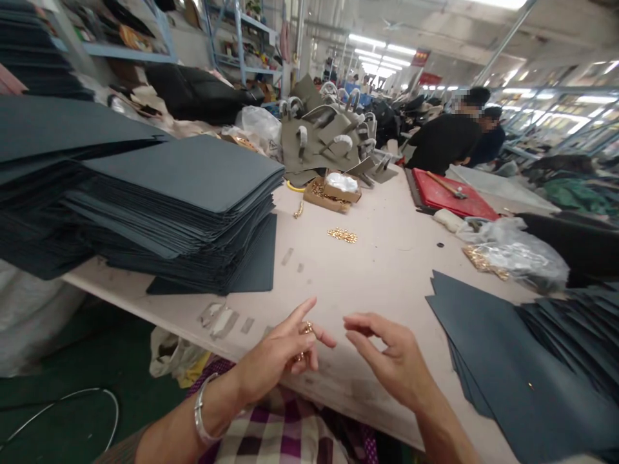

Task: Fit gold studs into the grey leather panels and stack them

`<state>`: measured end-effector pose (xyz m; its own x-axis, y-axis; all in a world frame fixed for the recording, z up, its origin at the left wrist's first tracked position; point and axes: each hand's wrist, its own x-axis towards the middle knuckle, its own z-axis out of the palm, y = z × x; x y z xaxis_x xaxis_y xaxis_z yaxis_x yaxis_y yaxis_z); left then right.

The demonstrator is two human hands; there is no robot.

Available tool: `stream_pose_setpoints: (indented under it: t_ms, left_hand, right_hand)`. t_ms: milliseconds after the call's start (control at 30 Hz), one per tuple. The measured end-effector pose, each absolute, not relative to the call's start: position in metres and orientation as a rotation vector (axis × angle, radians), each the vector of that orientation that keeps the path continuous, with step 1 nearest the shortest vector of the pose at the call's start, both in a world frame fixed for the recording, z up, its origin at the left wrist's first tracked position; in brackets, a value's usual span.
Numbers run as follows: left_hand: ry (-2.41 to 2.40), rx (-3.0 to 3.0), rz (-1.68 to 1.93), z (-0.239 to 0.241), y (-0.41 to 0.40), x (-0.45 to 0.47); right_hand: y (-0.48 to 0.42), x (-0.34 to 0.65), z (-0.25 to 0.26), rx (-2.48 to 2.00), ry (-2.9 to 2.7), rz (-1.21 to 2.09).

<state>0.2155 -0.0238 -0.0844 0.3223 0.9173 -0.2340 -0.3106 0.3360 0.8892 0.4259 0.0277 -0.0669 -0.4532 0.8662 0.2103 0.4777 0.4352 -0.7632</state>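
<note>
My left hand [289, 345] is over the near edge of the table, index finger stretched out and the other fingers curled around a few small gold-coloured metal pieces [306, 328]. Their exact kind is too small to make out. To its right, my right hand [394, 354] hovers with thumb and fingers bent toward each other, a small gap between the tips and nothing visible in them. Farther up the table lies a small pile of similar gold pieces [342, 235]. The two hands are apart.
Stacked dark blue-grey sheets [193, 171] stand at left; more sheets [507, 361] lie at right, with a tiny gold piece on one. Behind are a cardboard box [329, 201], grey-green bag parts [322, 138], a red board [449, 193] with a hammer [447, 185], and a plastic bag [527, 251]. Two people work beyond.
</note>
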Motion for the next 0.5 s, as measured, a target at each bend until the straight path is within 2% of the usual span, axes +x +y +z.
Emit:
stream_pose_setpoints:
  t_ms: [100,300,500]
  left_hand:
    - [0.936,0.863,0.95,-0.086,-0.024,0.206]
    - [1.334,1.474,0.815,-0.086,-0.029,0.19]
    - [1.537,1.716,0.773,-0.098,-0.026,0.181]
  right_hand:
    - [0.024,0.392,-0.067,-0.984,-2.096,0.963]
    - [0.034,0.368,-0.066,-0.882,-2.195,1.052]
    - [0.032,0.351,-0.073,-0.942,-2.221,1.062]
